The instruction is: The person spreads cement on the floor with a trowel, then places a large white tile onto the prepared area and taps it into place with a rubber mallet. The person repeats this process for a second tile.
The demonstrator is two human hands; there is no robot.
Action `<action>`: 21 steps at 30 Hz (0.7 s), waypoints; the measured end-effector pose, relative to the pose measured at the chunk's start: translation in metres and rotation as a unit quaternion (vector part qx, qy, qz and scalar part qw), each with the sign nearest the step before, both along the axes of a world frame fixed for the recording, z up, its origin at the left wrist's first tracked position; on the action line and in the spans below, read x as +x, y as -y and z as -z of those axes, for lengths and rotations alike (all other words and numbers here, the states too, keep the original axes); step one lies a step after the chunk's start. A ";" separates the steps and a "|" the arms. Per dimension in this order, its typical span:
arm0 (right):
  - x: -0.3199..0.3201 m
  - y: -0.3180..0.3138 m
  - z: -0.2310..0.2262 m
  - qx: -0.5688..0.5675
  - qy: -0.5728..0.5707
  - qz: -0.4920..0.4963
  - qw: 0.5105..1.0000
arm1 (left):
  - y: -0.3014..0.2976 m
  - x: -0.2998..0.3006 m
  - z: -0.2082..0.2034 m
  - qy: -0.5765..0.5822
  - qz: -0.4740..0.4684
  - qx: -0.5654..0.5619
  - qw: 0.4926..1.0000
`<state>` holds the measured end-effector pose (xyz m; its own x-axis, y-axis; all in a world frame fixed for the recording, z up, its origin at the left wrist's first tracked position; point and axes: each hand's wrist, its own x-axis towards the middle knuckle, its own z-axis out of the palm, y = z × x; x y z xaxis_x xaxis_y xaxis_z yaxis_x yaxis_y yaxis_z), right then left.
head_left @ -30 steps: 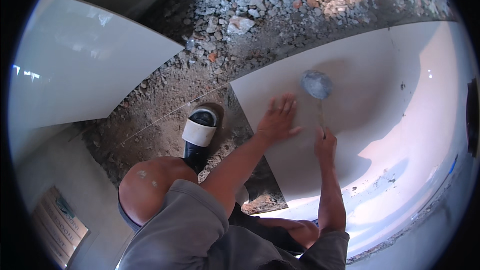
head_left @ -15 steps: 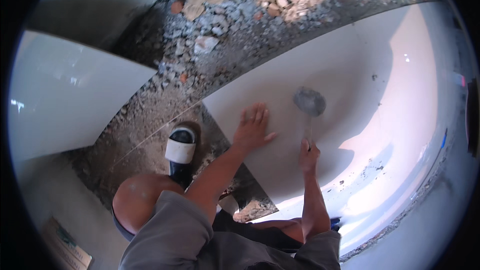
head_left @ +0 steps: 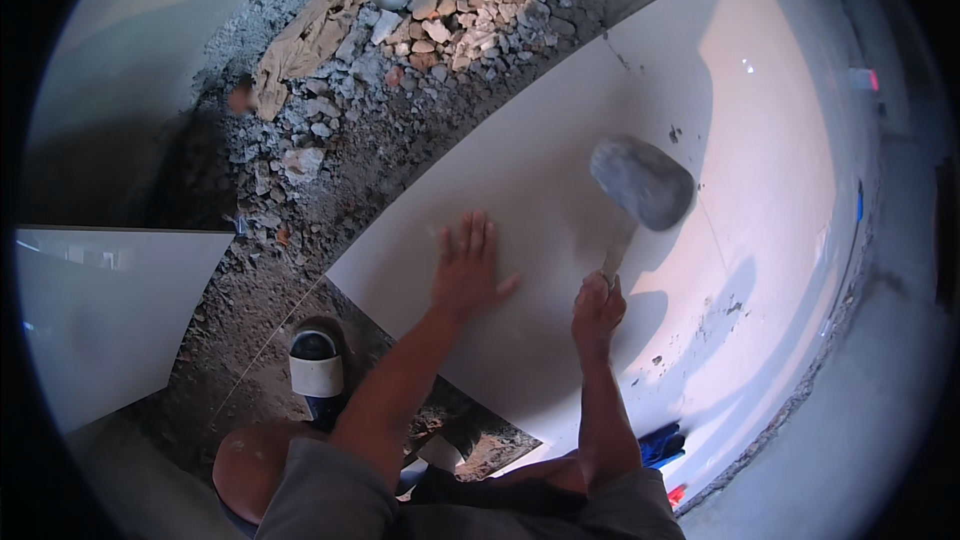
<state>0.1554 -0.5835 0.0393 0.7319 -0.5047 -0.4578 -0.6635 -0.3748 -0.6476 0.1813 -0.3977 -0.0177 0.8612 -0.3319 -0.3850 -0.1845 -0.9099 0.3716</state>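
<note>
My left hand (head_left: 468,265) lies flat with spread fingers on a large pale floor tile (head_left: 520,320), near its left edge. To its right, my right hand (head_left: 598,310) is closed round the handle of a mallet with a big grey head (head_left: 645,180). The head hangs over the tile, slightly blurred, casting a shadow to its left; it seems raised off the surface. Below my left hand, the tile's edge borders bare dirt. A thin string line (head_left: 265,345) runs over that dirt toward the tile's corner.
A second pale tile (head_left: 110,310) stands or lies at the left. Rubble and broken stones (head_left: 430,30) heap up along the far side, with crumpled brown sacking (head_left: 310,45). My foot in a white-strapped slide sandal (head_left: 317,370) rests on the dirt. Blue items (head_left: 660,445) lie at lower right.
The mallet has come up, its head larger in view and tilted to the right. My left hand stays flat on the tile. The whole view has shifted and turned.
</note>
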 end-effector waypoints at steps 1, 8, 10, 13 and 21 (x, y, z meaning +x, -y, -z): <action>0.000 -0.002 -0.003 -0.050 0.040 -0.056 0.996 | 0.001 -0.001 0.002 0.000 0.003 0.001 1.000; -0.005 -0.004 0.016 -0.047 0.007 -0.044 0.998 | 0.003 0.001 0.006 0.052 -0.017 -0.024 0.998; -0.011 -0.002 0.022 -0.113 0.049 -0.052 0.991 | 0.003 0.002 0.006 0.014 -0.023 -0.042 0.999; -0.019 -0.003 0.015 -0.103 0.073 -0.117 0.985 | 0.004 0.002 0.008 0.059 -0.026 -0.039 0.997; -0.048 -0.015 0.001 -0.055 0.013 -0.028 0.998 | 0.006 0.002 0.002 0.010 -0.028 -0.028 0.999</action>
